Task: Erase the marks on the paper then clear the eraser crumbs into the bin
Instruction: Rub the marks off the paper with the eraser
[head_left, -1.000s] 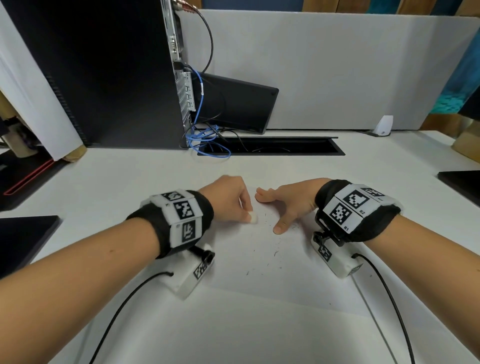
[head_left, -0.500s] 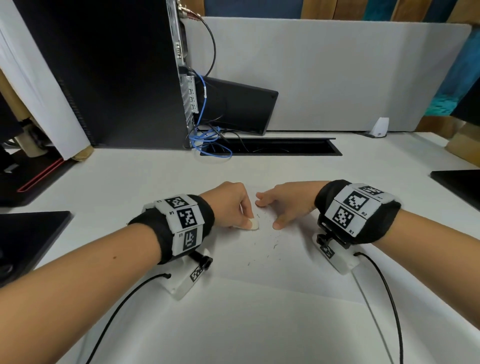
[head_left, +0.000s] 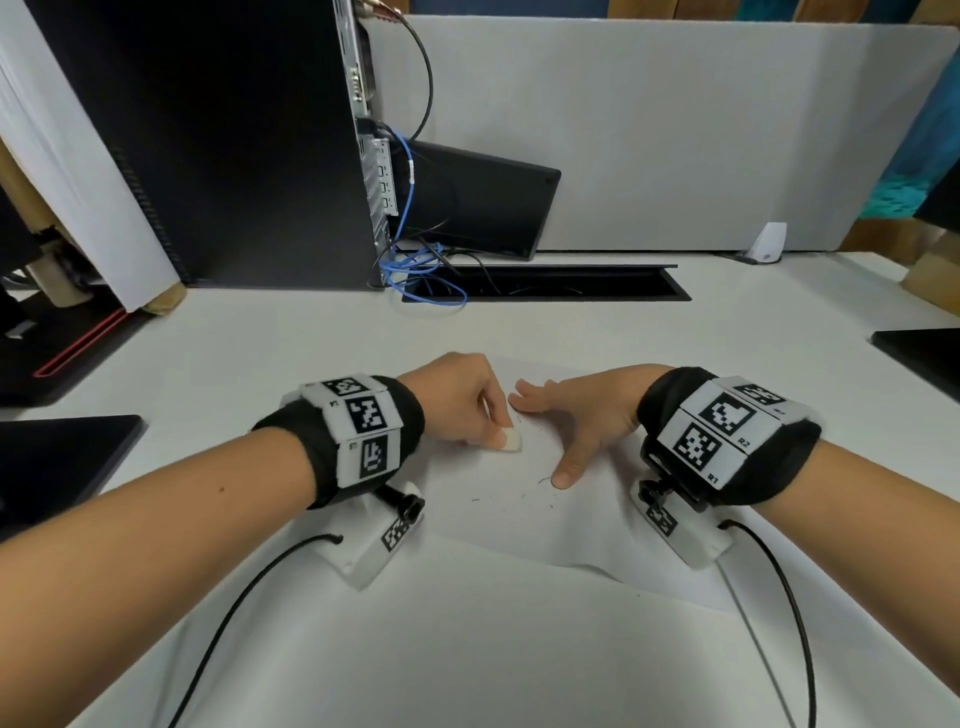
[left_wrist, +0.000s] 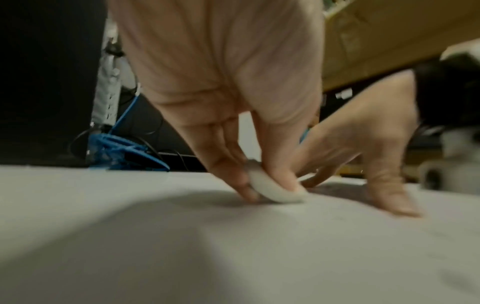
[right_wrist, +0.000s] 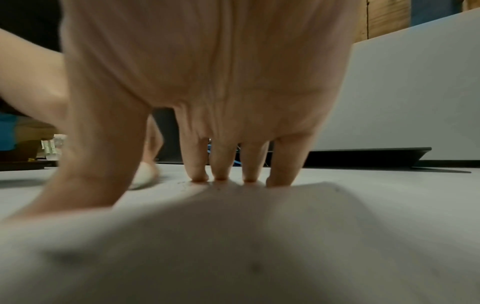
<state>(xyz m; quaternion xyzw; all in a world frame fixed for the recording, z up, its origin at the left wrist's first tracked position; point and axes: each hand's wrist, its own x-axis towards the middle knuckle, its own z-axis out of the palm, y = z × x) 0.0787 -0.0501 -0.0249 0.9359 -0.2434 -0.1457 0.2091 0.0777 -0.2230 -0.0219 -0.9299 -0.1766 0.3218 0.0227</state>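
Observation:
A white sheet of paper (head_left: 519, 525) lies on the white desk in front of me. My left hand (head_left: 462, 405) pinches a small white eraser (head_left: 510, 441) between thumb and fingers and holds it down on the paper; the left wrist view shows the eraser (left_wrist: 275, 191) touching the sheet. My right hand (head_left: 576, 415) lies spread on the paper just right of the eraser, its fingertips (right_wrist: 221, 176) and thumb pressing the sheet flat. Dark eraser crumbs (head_left: 540, 486) are scattered on the paper below the hands. No bin is in view.
A black computer tower (head_left: 208, 145) with blue cables (head_left: 421, 265) stands at the back left, beside a cable slot (head_left: 550, 283) in the desk. A grey divider panel (head_left: 675, 130) closes the back. Dark flat items lie at the left edge (head_left: 57, 457) and the right edge (head_left: 924, 353).
The left hand has slid the eraser a short way toward me on the paper. The right hand stays spread on the sheet, its thumb shifting slightly.

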